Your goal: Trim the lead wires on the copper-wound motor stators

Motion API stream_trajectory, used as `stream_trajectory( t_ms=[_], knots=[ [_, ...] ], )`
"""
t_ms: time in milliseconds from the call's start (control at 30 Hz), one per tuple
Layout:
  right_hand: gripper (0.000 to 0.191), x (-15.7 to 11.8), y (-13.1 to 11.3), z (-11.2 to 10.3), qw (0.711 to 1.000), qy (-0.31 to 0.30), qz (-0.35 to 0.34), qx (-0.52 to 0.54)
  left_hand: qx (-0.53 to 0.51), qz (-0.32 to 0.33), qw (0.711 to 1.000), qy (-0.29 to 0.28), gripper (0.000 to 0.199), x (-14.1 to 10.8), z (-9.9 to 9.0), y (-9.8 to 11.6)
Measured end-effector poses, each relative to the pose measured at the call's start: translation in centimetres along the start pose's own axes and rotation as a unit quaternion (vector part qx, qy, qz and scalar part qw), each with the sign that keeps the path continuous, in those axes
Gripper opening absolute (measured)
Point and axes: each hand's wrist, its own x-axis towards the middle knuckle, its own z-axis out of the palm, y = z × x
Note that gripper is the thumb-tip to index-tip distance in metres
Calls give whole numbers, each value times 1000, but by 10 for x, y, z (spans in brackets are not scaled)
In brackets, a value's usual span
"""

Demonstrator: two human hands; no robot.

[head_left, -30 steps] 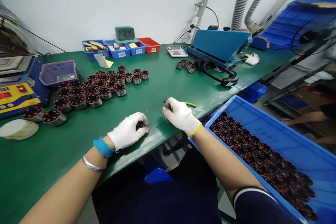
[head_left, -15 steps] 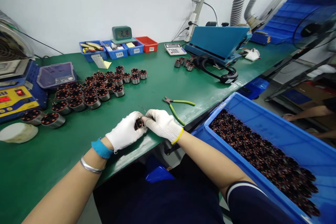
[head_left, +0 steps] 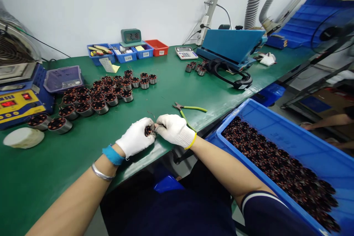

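My left hand (head_left: 137, 137), in a white glove, is closed around a motor stator (head_left: 149, 130) with copper windings, just above the front edge of the green table. Close against it, my right hand (head_left: 173, 129) pinches at the stator's thin wire, fingertips bare and together; the wire end itself is mostly hidden. Cutting pliers (head_left: 184, 108) with green handles lie open on the table beyond my right hand. To the left, several finished-looking wound stators (head_left: 100, 107) in metal rings stand grouped on the table.
On the right, a blue crate (head_left: 279, 121) holds rows of stators. A soldering station (head_left: 22, 105) and a white round block (head_left: 23, 137) stand at left. Small bins (head_left: 126, 57), a clock (head_left: 131, 36), a calculator (head_left: 186, 52) and a black headset (head_left: 231, 75) sit farther back.
The camera view has shifted slightly. My right hand has drawn a little away from the stator, while my left keeps holding it.
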Motion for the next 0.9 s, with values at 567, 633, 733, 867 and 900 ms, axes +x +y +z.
stream_trajectory(
  t_ms=[567, 633, 733, 867, 900],
  knots=[
    [28, -21, -2, 16, 991, -1, -122, -61, -221, -54, 974, 9, 26, 4, 5, -3],
    [30, -21, -5, 22, 975, 16, -198, -96, -203, -67, 976, 31, 24, 7, 8, -5],
    [33, -19, -3, 26, 961, 43, -261, -82, -198, -58, 978, 23, 26, 8, 6, -7],
    [39, -19, 9, 25, 953, 108, -281, -44, -253, -26, 966, -41, 55, 0, -16, -11],
    [41, -18, 12, 25, 952, 121, -277, -50, -247, -16, 967, -57, 60, -2, -22, -13]
  ],
)
